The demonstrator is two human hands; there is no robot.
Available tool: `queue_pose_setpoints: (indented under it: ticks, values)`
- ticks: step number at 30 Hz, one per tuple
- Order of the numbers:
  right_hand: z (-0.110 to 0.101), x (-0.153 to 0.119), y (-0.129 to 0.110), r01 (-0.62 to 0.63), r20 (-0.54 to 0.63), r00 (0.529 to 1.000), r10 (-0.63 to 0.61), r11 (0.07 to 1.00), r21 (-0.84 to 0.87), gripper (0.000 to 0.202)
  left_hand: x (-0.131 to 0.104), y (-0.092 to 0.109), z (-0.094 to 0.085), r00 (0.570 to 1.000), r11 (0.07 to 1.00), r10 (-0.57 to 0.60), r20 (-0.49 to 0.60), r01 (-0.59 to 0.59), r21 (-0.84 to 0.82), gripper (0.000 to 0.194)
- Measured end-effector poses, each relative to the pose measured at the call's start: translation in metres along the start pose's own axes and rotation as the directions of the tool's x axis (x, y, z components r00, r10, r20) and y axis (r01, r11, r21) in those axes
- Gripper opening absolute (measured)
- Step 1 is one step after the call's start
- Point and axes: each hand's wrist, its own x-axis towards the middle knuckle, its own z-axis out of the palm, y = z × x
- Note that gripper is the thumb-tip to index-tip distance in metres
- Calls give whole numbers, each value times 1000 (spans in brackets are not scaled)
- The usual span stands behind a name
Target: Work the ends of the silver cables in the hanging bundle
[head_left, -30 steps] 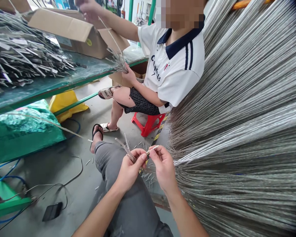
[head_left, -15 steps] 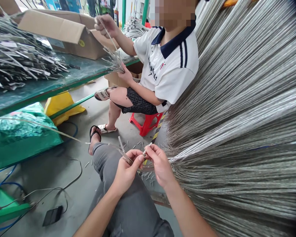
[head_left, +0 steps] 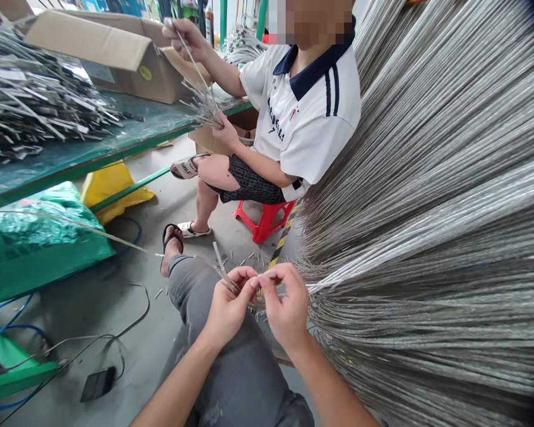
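My left hand (head_left: 231,305) is closed round a few clear-sheathed cables (head_left: 220,258), whose loose ends stick up past its fingers above my knee. Thumb and forefinger of my right hand (head_left: 288,305) pinch a cable end close against the left fingertips; the fingers mostly cover it. Right beside that hand, a huge bundle of silvery braided cables (head_left: 427,207) fans out to the right.
A co-worker in a white shirt (head_left: 311,118) sits on a red stool (head_left: 262,222), holding a bunch of short cables (head_left: 202,107). A green bench (head_left: 160,118) bears cut strips (head_left: 26,95) and a cardboard box (head_left: 129,71). A black adapter (head_left: 98,384) and cords lie on the floor.
My right fingers have curled and shifted slightly; the pale cable end that stuck up between them is now mostly covered. The left hand keeps its hold. The co-worker's raised hand moved slightly left and up.
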Motion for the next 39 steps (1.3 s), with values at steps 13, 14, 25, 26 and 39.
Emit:
queue_pose_setpoints:
  ticks: [13, 14, 25, 26, 39]
  values:
    - [3, 16, 10, -575, 376, 817, 438, 676, 462, 31, -1, 3, 0, 994, 999, -39, 103, 35, 35, 20]
    - [3, 15, 9, -538, 325, 843, 429, 705, 463, 29, 0, 3, 0, 993, 998, -48, 105, 44, 36, 21]
    - [2, -8, 15, 149, -13, 989, -149, 989, 9, 7, 4, 1, 3, 998, 998, -56, 28, 57, -19, 26]
    - [6, -14, 17, 74, -55, 996, -70, 994, 81, 4, 4, 1, 3, 998, 998, -57, 25, 57, -18, 26]
    - [8, 7, 12, -595, 390, 803, 451, 657, 464, 38, 0, 6, -3, 995, 997, -37, 98, 30, 65, 24]
